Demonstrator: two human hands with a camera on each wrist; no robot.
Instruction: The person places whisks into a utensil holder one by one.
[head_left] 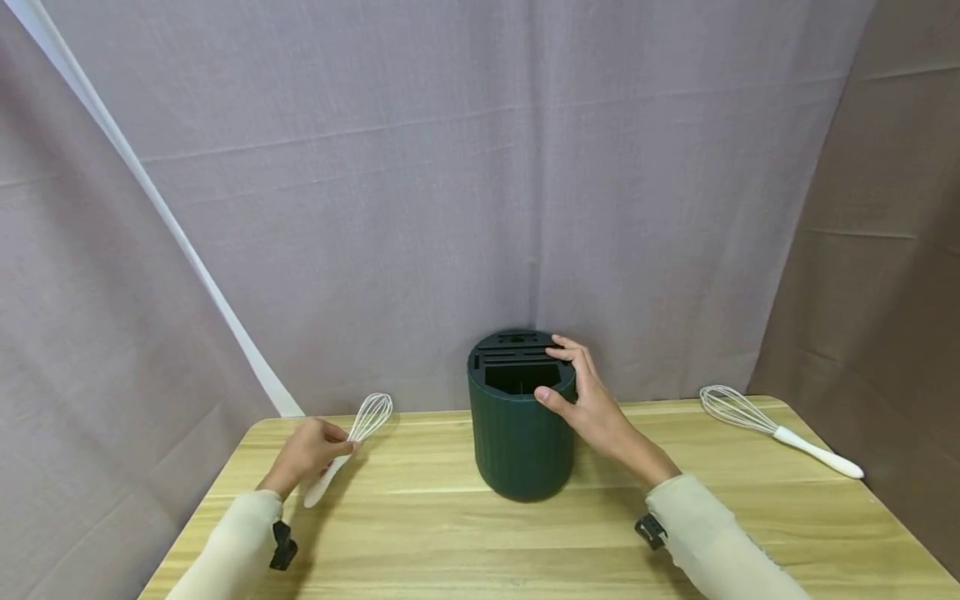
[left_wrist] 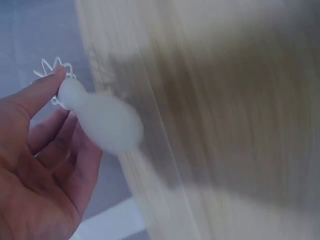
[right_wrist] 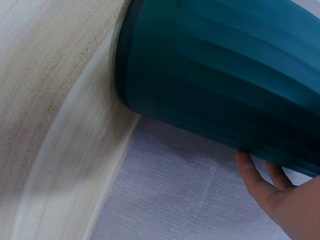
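Note:
My left hand [head_left: 306,455] pinches a white whisk [head_left: 325,483] near the top of its handle, at the table's left side. Its wire loops point up and away, and the handle end angles back toward me. The left wrist view shows the whisk's rounded handle end [left_wrist: 111,124] up close, with thumb and fingers round the neck. My right hand [head_left: 597,414] holds the upper right side of a dark green knife and utensil holder [head_left: 521,454], thumb at the front rim and fingers toward the back. The holder stands upright on the table; its ribbed side [right_wrist: 215,75] fills the right wrist view.
A second white whisk [head_left: 813,452] lies at the right of the wooden table [head_left: 420,542], its wires near the back edge. The holder's top has slots and one wide opening [head_left: 522,380]. Grey curtains [head_left: 420,208] hang behind the table and along both sides.

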